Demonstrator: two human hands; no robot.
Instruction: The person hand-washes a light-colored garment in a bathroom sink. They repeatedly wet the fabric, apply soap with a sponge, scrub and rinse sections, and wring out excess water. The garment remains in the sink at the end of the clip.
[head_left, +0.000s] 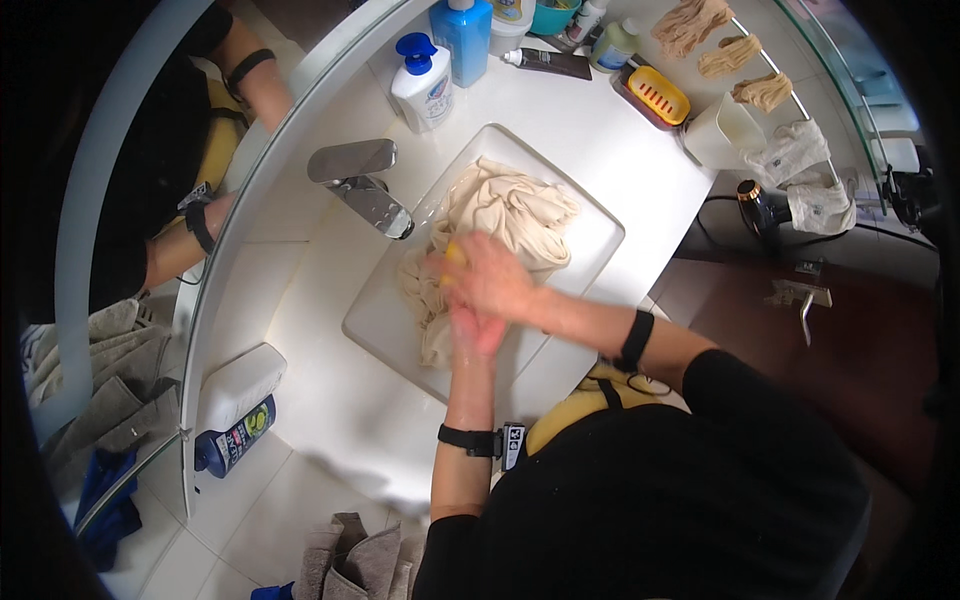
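Cream-coloured wet cloth (510, 206) lies bunched in the white rectangular washbasin (611, 236), with more folds beside my hands. My right hand (491, 274) is blurred and curls over a yellow piece (454, 253), apparently a bar of soap. Directly beneath it, my left hand (481, 328) shows part of its reddened palm, close against the cloth. Its fingers are hidden by the right hand, so their grip is unclear. Over the basin's upper-left side reaches a chrome faucet (367, 187).
Along the back of the counter stand a white pump bottle (425, 90), a blue bottle (463, 41), a dark tube (551, 63) and a yellow soap dish (658, 96). A mirror edge (259, 161) curves at left. Shampoo (238, 435) lies lower left; a hair dryer (761, 210) hangs right.
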